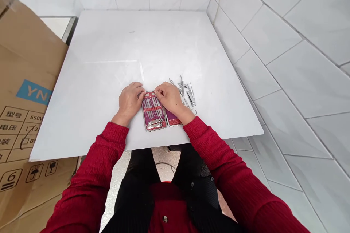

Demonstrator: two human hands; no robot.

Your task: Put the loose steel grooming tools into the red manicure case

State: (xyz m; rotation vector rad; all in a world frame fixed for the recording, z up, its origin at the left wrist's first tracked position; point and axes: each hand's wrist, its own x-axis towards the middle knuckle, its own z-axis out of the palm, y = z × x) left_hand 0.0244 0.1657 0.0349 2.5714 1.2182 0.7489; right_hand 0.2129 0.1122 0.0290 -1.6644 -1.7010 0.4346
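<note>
an open magenta manicure case with a metal rim (pixel 157 114) lies flat on the white square worktop (pixel 109 62), near its front edge, with a row of slim steel tools strapped into its left half. the left hand (pixel 130 101) rests on the worktop at the case's upper left corner, fingers curled, fingertips touching the rim; whether it pinches anything cannot be told. the right hand (pixel 170 98) lies over the case's right half, its thumb and forefinger pinched together at the top of the tool row, seemingly on the tip of one tool. just right of that hand sits a loose heap of steel nail clippers and scissors (pixel 187 93). both arms wear red ribbed sleeves. to the left stands a brown cardboard box (pixel 24 91) with a blue label reading "yn", the figure "550w", chinese characters and a "6" stacking mark. white tiles cover the wall.
</note>
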